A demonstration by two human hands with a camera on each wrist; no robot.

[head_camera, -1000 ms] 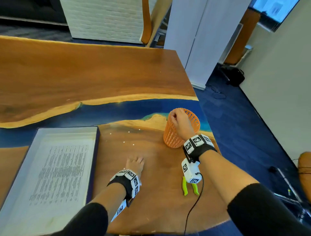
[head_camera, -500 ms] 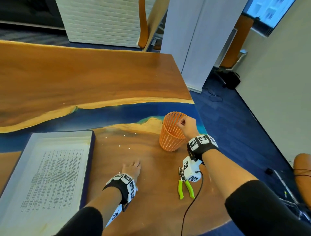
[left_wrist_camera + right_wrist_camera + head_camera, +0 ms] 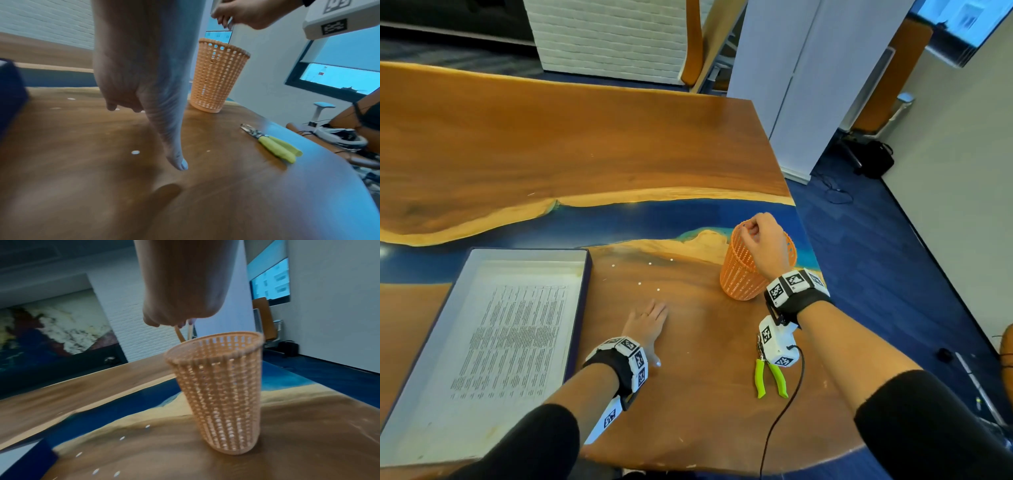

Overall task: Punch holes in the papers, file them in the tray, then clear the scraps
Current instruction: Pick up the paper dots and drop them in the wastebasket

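Observation:
An orange mesh basket (image 3: 743, 274) (image 3: 218, 78) (image 3: 222, 399) stands upright near the table's right edge. My right hand (image 3: 755, 231) (image 3: 226, 17) (image 3: 170, 321) hovers just above its rim with the fingertips curled together; I see nothing between them. My left hand (image 3: 649, 318) (image 3: 144, 73) lies flat on the wood, fingers straight, between tray and basket. Small white paper scraps (image 3: 639, 283) (image 3: 135, 152) (image 3: 122, 438) dot the table beyond and beside it. The tray (image 3: 582, 270) at the left holds printed papers (image 3: 517, 329). A green-handled hole punch (image 3: 770, 375) (image 3: 275, 146) lies under my right wrist.
The table's right edge (image 3: 808, 240) runs close behind the basket, with blue carpet below. A black cable (image 3: 774, 428) hangs from my right wrist camera across the table's front edge. Chairs and a white partition stand beyond the far end.
My right hand has shifted above the basket's mouth, from the near rim to the right and back toward the left rim. My left hand stayed flat on the table.

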